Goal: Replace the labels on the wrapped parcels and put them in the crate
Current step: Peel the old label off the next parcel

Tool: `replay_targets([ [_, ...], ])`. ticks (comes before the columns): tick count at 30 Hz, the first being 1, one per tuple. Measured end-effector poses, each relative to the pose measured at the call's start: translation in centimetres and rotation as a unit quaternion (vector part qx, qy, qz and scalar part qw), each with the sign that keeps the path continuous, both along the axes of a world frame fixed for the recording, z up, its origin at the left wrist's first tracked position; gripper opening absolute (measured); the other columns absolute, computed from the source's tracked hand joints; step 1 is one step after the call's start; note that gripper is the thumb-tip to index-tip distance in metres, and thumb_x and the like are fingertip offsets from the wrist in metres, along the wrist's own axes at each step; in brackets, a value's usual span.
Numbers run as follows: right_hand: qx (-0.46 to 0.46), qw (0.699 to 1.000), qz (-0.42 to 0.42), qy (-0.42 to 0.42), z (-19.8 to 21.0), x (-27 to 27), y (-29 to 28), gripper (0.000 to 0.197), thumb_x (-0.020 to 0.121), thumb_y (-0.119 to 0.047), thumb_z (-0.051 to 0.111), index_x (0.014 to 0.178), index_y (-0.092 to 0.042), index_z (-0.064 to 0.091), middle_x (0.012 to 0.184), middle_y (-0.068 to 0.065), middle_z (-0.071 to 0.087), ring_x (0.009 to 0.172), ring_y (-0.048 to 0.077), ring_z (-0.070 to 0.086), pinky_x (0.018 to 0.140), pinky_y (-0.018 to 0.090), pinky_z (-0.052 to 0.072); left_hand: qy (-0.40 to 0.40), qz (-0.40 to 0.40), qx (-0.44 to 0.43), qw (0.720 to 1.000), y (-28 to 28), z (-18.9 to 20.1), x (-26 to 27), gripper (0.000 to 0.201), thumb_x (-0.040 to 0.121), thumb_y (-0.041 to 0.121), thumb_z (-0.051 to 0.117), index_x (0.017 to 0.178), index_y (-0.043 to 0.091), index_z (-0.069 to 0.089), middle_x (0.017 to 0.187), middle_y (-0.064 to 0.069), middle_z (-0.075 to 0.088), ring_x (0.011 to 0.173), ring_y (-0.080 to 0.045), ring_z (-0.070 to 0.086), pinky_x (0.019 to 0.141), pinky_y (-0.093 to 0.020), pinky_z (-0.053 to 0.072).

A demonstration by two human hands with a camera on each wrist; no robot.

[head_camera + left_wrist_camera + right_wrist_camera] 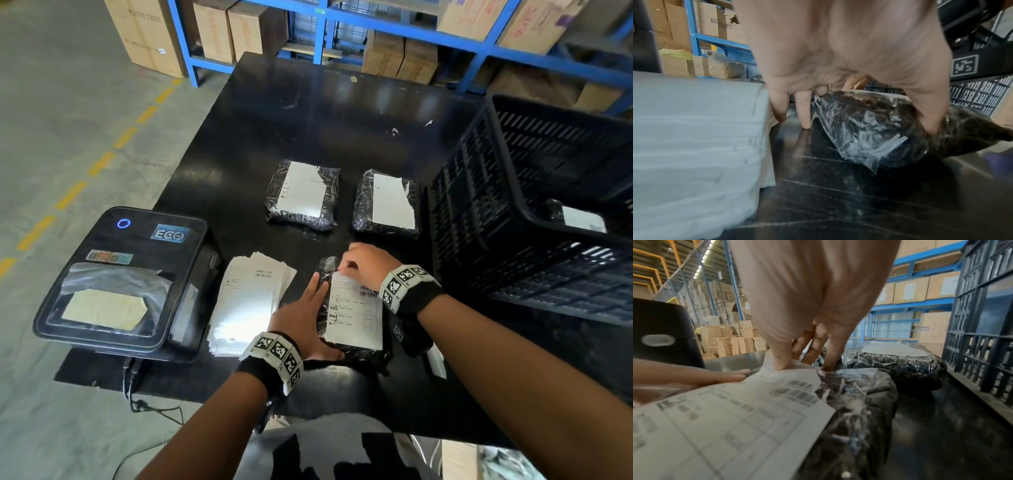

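Note:
A parcel in dark plastic wrap (363, 354) lies at the near edge of the black table (308, 120), with a printed white label (354, 318) on top. My left hand (308, 315) braces its left side with straight fingers, the thumb (929, 120) pressing on the wrap (869, 126). My right hand (346, 269) pinches the label's far corner (789, 368), thumb on top. Two more wrapped parcels (303, 219) (363, 205) lie farther back, each with a pale label. The black crate (479, 205) stands at the right, with one labelled parcel (582, 219) inside.
A stack of printed labels (246, 301) lies just left of my left hand. A black label printer (126, 281) sits at the table's left corner, its cable hanging down. Blue racks with cardboard boxes (394, 54) stand behind the table.

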State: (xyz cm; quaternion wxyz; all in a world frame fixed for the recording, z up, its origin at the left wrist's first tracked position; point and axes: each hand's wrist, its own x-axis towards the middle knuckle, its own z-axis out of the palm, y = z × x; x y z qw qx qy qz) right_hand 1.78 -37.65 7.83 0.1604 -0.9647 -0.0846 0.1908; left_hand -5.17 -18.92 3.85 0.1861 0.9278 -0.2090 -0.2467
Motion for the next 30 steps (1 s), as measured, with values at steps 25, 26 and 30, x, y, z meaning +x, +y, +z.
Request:
replay_targets([
  [25, -0.015, 0.995, 0.089, -0.033, 3.2, -5.1, -2.1, 0.015, 0.094, -0.019, 0.055, 0.084, -0.019, 0.066, 0.088, -0.011, 0.049, 0.074, 0.007, 0.052, 0.068, 0.021, 0.036, -0.002, -0.017, 0.081, 0.997, -1.4, 0.0, -0.2, 0.126, 0.059, 0.069, 0.071, 0.149, 0.032, -0.010, 0.157, 0.008, -0.020, 0.121, -0.018, 0.054, 0.118, -0.049, 0.010],
  [26, -0.017, 0.996, 0.082, -0.031, 3.2, -5.4, -2.4, 0.016, 0.094, -0.022, 0.055, 0.084, -0.019, 0.067, 0.088, -0.010, 0.050, 0.073, 0.006, 0.051, 0.068, 0.021, 0.035, -0.004, -0.025, 0.085, 0.996, -1.4, 0.0, -0.2, 0.126, 0.059, 0.069, 0.071, 0.149, 0.032, -0.010, 0.157, 0.008, -0.020, 0.122, -0.018, 0.053, 0.118, -0.049, 0.009],
  [30, -0.014, 0.998, 0.047, -0.033, 3.5, -5.4, -3.0, 0.018, 0.095, -0.031, 0.055, 0.089, -0.027, 0.072, 0.101, -0.015, 0.056, 0.086, 0.002, 0.053, 0.076, 0.023, 0.039, -0.029, -0.050, 0.115, 0.992, -2.0, 0.3, -0.1, 0.128, 0.061, 0.073, 0.067, 0.151, 0.023, -0.010, 0.158, 0.000, -0.018, 0.145, -0.020, 0.019, 0.118, -0.052, 0.004],
])
